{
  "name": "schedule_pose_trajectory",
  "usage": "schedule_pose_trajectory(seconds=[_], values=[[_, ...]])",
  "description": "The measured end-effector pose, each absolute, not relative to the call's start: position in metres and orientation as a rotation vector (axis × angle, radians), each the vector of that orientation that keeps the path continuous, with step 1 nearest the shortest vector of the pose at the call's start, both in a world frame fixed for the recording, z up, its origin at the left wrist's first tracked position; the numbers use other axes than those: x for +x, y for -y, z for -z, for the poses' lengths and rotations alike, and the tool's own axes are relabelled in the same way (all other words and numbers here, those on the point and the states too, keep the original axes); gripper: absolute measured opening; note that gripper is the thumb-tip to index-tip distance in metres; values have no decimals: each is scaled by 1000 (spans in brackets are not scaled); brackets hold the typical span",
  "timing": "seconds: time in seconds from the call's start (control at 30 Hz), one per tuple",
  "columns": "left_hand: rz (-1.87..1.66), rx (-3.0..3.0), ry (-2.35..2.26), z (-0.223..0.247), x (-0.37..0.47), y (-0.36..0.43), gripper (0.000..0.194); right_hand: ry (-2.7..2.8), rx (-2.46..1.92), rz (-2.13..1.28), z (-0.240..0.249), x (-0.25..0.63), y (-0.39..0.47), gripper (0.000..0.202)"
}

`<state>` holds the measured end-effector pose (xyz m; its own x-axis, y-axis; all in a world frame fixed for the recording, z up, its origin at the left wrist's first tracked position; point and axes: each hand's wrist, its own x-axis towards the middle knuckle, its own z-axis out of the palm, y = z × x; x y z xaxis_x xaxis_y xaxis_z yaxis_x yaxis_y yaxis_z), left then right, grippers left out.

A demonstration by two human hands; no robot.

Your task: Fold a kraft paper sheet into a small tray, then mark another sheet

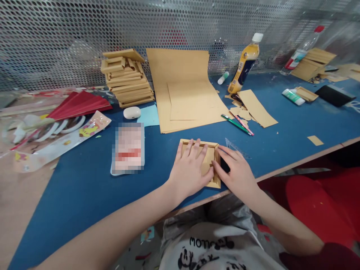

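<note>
A small brown cardboard frame-like tray (217, 180) lies on the blue table near its front edge. My left hand (189, 168) rests flat over its left part, fingers spread toward the far rim and thumb reaching to the right. At the tray's right side is my right hand (239, 172); its index finger touches the far right corner and its thumb the right wall. Neither hand is closed round the tray. A dark object (225, 164) shows between the tray and my right hand, partly hidden. Just beyond that hand lies a clear triangle ruler (234, 147).
Brown paper sheets (185, 93), stacked cardboard trays (131, 84), a yellow drink bottle (244, 65) and a glue stick (223, 78) stand or lie behind. A phone (128, 148) is left; tweezers (236, 124) and paper scraps (242, 112) lie beyond the ruler.
</note>
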<state>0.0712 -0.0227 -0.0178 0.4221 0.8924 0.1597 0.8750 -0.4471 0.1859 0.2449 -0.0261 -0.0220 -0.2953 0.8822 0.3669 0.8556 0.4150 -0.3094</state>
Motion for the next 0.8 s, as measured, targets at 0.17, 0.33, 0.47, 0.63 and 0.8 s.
schedule_pose_trajectory(seconds=[0.17, 0.33, 0.47, 0.63, 0.8], values=[[-363, 2584, -1602, 18, 71, 23, 61, 2167, -1439, -76, 26, 243, 31, 36], [-364, 2572, -1608, 18, 71, 23, 61, 2073, -1406, -199, 29, 242, 34, 31], [-350, 2567, -1602, 17, 71, 23, 61, 1900, -1587, -301, 23, 236, 26, 35], [-325, 2566, -1605, 15, 71, 22, 61, 1751, -1835, -322, 14, 226, 5, 37], [-341, 2571, -1598, 17, 70, 22, 61, 1798, -1977, -328, 7, 221, -3, 19]])
